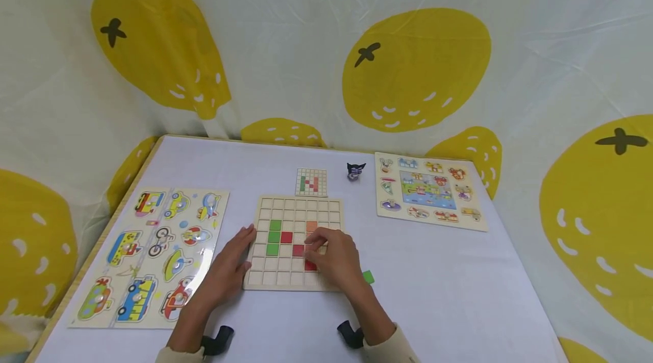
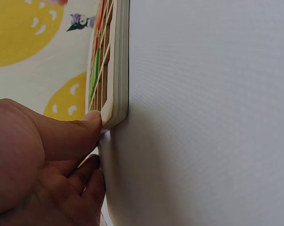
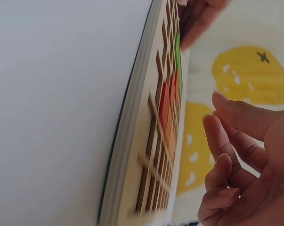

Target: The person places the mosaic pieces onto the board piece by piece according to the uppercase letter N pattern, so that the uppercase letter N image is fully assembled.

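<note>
A wooden grid board [image 1: 269, 278] lies flat in the middle of the table. Green tiles [image 1: 274, 236] stand in a column on its left part. Red tiles [image 1: 287, 237] step down to the right, and an orange tile [image 1: 312, 226] sits higher up, partly covered by fingers. My left hand [image 1: 224, 269] rests against the board's left edge, its thumb [image 2: 92, 116] touching the near corner. Over the board's right part hovers my right hand [image 1: 336, 258]. Its thumb and forefinger come close together, with nothing visible between them in the right wrist view.
Behind the board lies a small pattern card [image 1: 312, 182], with a dark figurine [image 1: 355, 171] beside it. A loose green tile [image 1: 368, 277] lies right of the board. A vehicle puzzle [image 1: 153, 221] is at left, another picture puzzle [image 1: 431, 212] at back right.
</note>
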### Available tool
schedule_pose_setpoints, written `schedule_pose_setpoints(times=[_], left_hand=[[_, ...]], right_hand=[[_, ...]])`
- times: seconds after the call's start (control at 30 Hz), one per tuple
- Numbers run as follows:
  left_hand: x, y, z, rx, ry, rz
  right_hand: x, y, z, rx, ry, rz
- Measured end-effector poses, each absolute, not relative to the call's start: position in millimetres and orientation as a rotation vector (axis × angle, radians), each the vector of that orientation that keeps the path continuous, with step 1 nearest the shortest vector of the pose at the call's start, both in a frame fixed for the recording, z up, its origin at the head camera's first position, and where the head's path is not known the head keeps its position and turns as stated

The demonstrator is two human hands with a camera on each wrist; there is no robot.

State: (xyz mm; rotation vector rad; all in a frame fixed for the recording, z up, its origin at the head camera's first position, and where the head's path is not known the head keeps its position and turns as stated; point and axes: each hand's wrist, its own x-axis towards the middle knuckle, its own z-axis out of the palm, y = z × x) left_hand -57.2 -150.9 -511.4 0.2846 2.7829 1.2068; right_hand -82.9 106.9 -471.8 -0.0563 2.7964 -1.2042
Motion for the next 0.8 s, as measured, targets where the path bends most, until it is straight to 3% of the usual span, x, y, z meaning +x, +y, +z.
schedule_pose_setpoints(times=[0.8], left_hand=[[-57,-151,-514,0.3,2.79,1.224]], right_hand=[[-45,205,-479,0.222,2.846,-1.082]])
